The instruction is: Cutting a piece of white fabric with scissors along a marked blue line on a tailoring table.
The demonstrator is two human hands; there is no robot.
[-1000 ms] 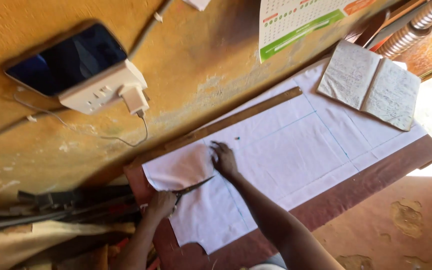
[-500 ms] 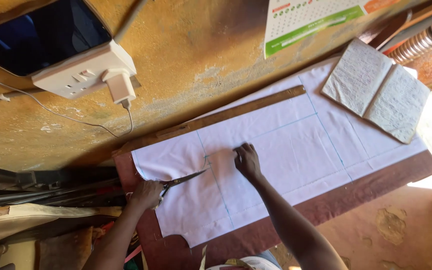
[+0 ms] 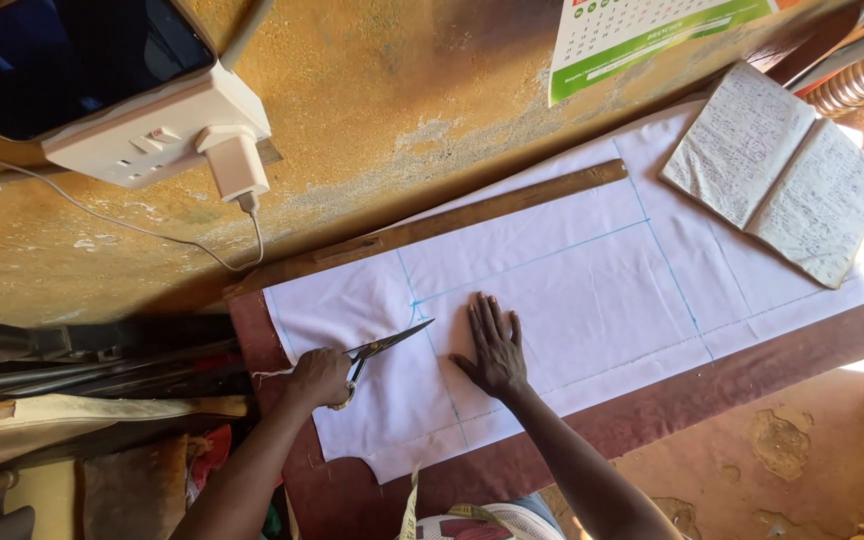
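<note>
Here the left hand (image 3: 320,377) has its fingers closed around the handles of the scissors (image 3: 382,350), and the blades, a little open, point away from these fingers across the white cloth (image 3: 572,290). The right hand (image 3: 495,350) lies flat on the cloth with fingers spread, holding nothing, just beside the scissor tips. Blue chalk lines (image 3: 542,258) run on the cloth around both hands. The cloth lies on the brown bench (image 3: 752,375). Beyond the fingers a long wooden ruler (image 3: 472,215) rests along the far edge of the cloth, and an open notebook (image 3: 782,170) lies well apart to the right.
</note>
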